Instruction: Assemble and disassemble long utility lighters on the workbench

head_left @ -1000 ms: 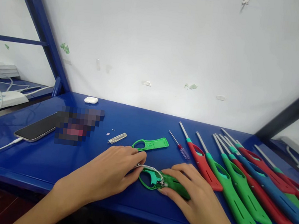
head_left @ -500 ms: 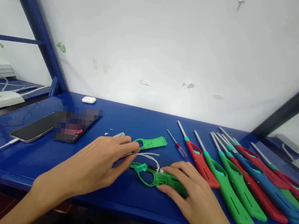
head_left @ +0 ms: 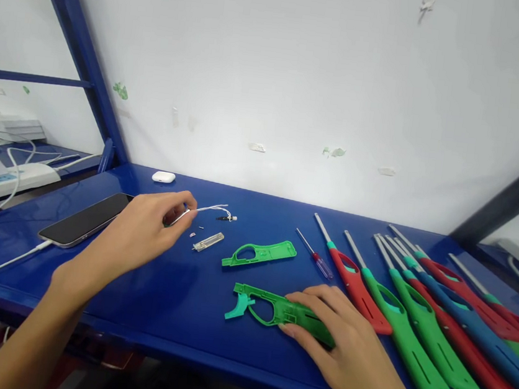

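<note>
My left hand [head_left: 150, 223] is closed in a pinch on thin white wires [head_left: 211, 208], raised over the left of the table. At the wires' far end hangs a small black and white part [head_left: 226, 218]. My right hand [head_left: 328, 327] grips the handle end of a green lighter shell half [head_left: 281, 309], which lies with its inside up. A teal trigger piece [head_left: 240, 306] sits at that shell's front end. Behind it lies the other green shell half [head_left: 262, 254], apart from both hands. A clear fuel tank [head_left: 208, 242] rests near my left hand.
A screwdriver [head_left: 315, 256] with a clear purple handle lies beside several long lighters [head_left: 414, 318] in red, green and blue on the right. A phone [head_left: 83, 221] with a white cable is at left. A white earphone case [head_left: 163, 177] stands near the wall.
My left hand has moved left and away, drawing the wires and the black and white part out of the green shell. The teal trigger now hangs lower. My right hand stays on the shell.
</note>
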A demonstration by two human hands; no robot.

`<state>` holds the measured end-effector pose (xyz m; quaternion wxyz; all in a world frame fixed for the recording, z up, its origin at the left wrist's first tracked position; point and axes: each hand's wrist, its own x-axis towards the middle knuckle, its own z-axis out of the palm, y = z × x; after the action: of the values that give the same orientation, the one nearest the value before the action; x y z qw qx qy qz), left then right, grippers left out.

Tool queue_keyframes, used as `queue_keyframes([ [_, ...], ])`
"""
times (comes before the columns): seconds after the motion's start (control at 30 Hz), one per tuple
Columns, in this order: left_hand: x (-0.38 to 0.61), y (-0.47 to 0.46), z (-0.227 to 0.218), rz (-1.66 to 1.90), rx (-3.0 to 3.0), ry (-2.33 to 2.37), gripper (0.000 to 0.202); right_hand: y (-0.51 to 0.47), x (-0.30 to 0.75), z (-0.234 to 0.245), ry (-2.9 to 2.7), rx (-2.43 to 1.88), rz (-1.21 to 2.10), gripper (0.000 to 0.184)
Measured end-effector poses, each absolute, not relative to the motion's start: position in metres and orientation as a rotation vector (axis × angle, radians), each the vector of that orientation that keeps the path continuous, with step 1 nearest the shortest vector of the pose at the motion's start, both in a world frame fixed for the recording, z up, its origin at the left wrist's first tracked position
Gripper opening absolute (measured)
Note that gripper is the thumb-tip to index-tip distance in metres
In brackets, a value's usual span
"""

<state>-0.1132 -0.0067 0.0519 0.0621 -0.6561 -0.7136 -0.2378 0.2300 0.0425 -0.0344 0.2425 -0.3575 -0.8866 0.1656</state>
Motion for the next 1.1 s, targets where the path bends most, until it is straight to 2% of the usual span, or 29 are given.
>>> queue_keyframes([
  [0.2,-0.126,0.023,0.061,-0.417,-1.915,-2.244,0.018,0.043,0.229,-0.035,-2.425,-0.961,0.446,0.023],
  [0.37,-0.137,0.058,0.053,-0.179,-1.937,-2.307,0.033,0.043,0.228,-0.038,-2.408,-0.936,0.438,0.023],
  [0.53,-0.142,0.076,0.033,-0.098,-1.965,-2.345,0.034,0.043,0.229,-0.040,-2.403,-0.915,0.417,0.024],
  [0.8,-0.073,0.010,0.037,-0.321,-2.210,-1.997,0.024,0.042,0.228,-0.037,-2.416,-0.922,0.434,0.023],
  [0.93,-0.031,-0.036,0.010,-0.460,-2.485,-1.820,0.038,0.042,0.228,-0.036,-2.425,-0.937,0.441,0.023],
  [1.0,-0.025,-0.045,-0.005,-0.547,-2.572,-1.796,0.023,0.042,0.228,-0.036,-2.432,-0.949,0.437,0.024],
  [1.1,-0.036,-0.046,-0.016,-0.676,-2.505,-1.842,0.022,0.043,0.228,-0.037,-2.458,-0.959,0.413,0.027],
])
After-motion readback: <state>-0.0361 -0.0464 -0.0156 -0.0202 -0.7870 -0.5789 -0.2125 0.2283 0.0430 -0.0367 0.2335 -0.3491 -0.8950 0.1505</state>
